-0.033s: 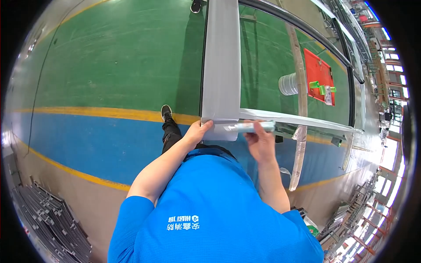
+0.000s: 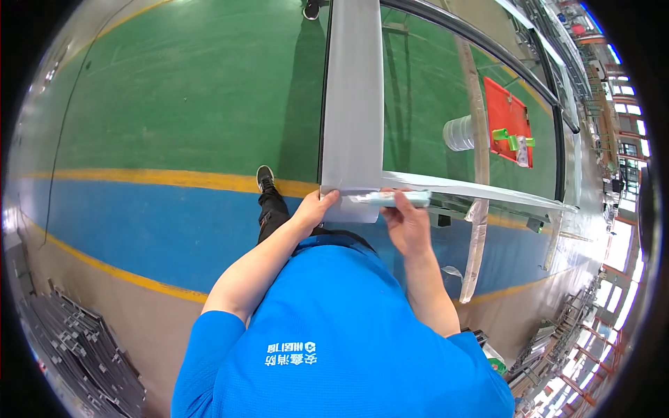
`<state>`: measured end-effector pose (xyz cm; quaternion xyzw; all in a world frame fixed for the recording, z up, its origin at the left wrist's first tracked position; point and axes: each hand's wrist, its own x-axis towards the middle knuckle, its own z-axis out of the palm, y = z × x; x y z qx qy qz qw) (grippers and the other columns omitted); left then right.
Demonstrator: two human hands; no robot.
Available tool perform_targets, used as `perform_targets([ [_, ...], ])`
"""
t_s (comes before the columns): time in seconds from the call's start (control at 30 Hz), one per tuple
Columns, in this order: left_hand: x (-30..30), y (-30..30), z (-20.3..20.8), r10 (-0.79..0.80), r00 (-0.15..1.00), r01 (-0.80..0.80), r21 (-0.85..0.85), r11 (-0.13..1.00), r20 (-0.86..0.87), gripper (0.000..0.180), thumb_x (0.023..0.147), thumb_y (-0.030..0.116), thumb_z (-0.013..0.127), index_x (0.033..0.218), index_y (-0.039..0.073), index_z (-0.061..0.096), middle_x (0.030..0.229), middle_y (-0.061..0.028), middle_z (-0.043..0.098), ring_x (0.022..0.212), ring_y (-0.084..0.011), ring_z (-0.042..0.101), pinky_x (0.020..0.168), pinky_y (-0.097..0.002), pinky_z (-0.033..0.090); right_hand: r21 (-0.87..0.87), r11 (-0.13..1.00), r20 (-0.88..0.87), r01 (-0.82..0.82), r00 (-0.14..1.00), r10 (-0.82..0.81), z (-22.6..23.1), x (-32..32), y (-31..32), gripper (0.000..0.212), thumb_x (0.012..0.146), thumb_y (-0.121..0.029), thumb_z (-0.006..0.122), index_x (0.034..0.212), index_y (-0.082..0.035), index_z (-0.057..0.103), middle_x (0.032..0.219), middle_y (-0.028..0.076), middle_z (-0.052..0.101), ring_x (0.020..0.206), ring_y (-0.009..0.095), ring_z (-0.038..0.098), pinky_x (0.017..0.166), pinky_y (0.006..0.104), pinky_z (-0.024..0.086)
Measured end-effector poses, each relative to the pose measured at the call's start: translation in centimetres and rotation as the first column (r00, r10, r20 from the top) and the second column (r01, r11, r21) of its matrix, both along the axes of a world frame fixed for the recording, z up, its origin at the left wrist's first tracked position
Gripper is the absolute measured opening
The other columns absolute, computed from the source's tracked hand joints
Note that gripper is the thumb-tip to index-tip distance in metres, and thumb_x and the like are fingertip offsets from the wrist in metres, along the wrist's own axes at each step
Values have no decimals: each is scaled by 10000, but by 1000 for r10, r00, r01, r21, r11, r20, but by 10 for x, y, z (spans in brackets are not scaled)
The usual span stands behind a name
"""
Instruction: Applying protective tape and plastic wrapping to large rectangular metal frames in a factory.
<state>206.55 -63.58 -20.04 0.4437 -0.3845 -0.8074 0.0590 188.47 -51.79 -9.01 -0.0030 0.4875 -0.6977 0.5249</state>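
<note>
A wide strip of grey protective film lies along the near-to-far bar of a dark-edged frame, its loose end hanging over the near corner. My left hand is closed on the left edge of that end, thumb on top. In my right hand is a pale-blue utility knife, held level with its tip pointing left over the film. A crosswise line shows in the film beside the tip. The blade itself is too blurred to make out.
The frame's near crossbar runs right, partly covered in pale film. Beneath the frame are a wrapped post, a white bucket and a red board bearing green rolls. Dark metal profiles are stacked at lower left. A person's shoe shows at the far edge.
My right hand and the knife have shifted slightly left, bringing the tip further over the film. My left hand keeps its place.
</note>
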Motion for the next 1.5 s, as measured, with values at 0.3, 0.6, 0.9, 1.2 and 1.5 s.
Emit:
perform_targets([
  [0.3, 0, 1, 13, -30, 989, 43, -90, 995, 144, 509, 972, 401, 586, 1190, -59, 598, 1049, -113, 659, 932, -163, 605, 813, -308, 481, 24, 1000, 85, -8, 996, 6, -38, 37, -38, 150, 922, -51, 654, 1064, -17, 616, 1064, 127, 663, 990, 233, 659, 864, 344, 584],
  [0.6, 3, -2, 0, -95, 992, 99, -41, 994, 89, 474, 978, 386, 570, 1195, -34, 599, 1021, -105, 661, 879, -168, 610, 723, -311, 501, 39, 997, 25, 70, 997, -71, -41, 44, -43, 145, 905, -27, 670, 1041, -24, 620, 976, 78, 661, 917, 213, 671, 792, 346, 605],
  [0.9, 1, -1, -6, -92, 980, 103, -54, 993, 174, 523, 959, 422, 586, 1239, -20, 577, 1065, -112, 646, 914, -212, 617, 731, -366, 521, 98, 973, -98, 207, 975, -198, -44, 6, -16, 214, 899, -25, 678, 1096, -24, 593, 1036, 82, 636, 930, 215, 654, 766, 353, 607],
  [1.2, 2, -2, -1, -71, 975, 80, -35, 996, 209, 544, 926, 468, 603, 1203, 0, 588, 1012, -91, 627, 870, -181, 588, 677, -336, 508, 74, 952, -236, 298, 933, -273, -36, -41, 23, 216, 899, -45, 682, 1097, -20, 598, 999, 76, 644, 921, 211, 664, 732, 329, 610],
  [1.5, 6, -17, -17, -145, 982, 129, 130, 983, 124, 628, 899, 526, 634, 1287, 42, 539, 1122, -83, 628, 979, -218, 617, 762, -402, 519, 602, 797, -615, -55, 604, 507, -53, -15, 41, 219, 837, -134, 647, 1029, -38, 608, 854, 51, 637, 750, 125, 608, 628, 276, 480],
])
